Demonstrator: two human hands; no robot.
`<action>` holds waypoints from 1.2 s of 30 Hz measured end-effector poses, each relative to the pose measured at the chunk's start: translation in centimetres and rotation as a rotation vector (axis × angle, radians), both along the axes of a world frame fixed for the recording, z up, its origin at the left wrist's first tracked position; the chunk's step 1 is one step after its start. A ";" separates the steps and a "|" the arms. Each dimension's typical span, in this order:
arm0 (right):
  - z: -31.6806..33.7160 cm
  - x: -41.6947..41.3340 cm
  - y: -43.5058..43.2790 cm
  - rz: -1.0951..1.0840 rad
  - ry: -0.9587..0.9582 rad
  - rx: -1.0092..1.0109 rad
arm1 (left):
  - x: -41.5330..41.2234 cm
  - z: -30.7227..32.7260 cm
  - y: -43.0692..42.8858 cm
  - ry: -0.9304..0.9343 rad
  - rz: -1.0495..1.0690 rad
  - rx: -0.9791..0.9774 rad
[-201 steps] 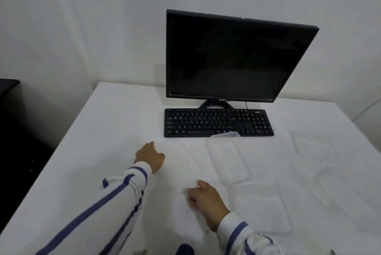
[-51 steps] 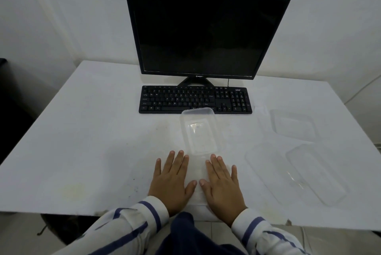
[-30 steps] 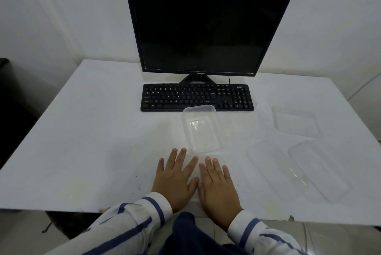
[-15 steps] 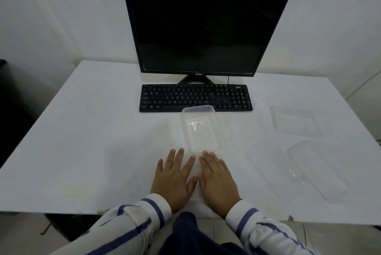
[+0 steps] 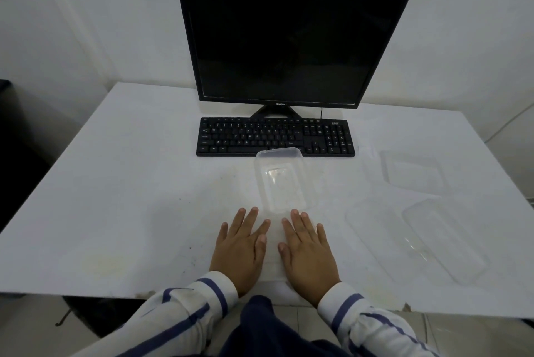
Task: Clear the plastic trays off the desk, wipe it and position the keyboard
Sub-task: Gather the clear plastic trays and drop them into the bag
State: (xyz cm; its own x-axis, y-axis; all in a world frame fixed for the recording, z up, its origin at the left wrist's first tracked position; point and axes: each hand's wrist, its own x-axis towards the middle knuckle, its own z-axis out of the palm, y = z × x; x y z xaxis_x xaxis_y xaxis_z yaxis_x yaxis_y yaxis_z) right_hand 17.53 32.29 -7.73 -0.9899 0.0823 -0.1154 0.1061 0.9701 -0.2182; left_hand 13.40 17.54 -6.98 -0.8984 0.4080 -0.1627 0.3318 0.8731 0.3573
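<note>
Both hands flat on tabletop (image 5: 115,183) at 6 o'clock, fingers spread, gripping nothing: left hand (image 5: 241,249), right hand (image 5: 307,252), side by side, not touching. 4 clear trays: centre tray (image 5: 281,180) at 12 of hands, touching keyboard (image 5: 274,137); three at 2–3 o'clock. 1 monitor (image 5: 289,36).

Monitor (image 5: 289,39) stood at the counter's (image 5: 115,183) back, keyboard (image 5: 274,137) just before it. One tray (image 5: 281,180) lay before the keyboard, touching it. Three more trays (image 5: 413,174) lay to the right. Both hands (image 5: 239,249) rested flat near the front edge.
</note>
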 end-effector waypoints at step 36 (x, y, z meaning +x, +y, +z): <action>0.5 0.5 -1.4 -0.008 0.032 0.054 | 0.1 0.5 1.0 0.091 -0.232 -0.194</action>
State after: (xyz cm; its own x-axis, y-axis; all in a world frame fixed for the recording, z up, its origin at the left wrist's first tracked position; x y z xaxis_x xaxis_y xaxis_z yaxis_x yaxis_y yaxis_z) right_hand 17.99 30.91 -7.19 -0.9923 0.0957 -0.0792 0.1080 0.9797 -0.1692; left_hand 13.49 18.54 -6.49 -0.7994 0.5731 -0.1806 0.5532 0.8193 0.1510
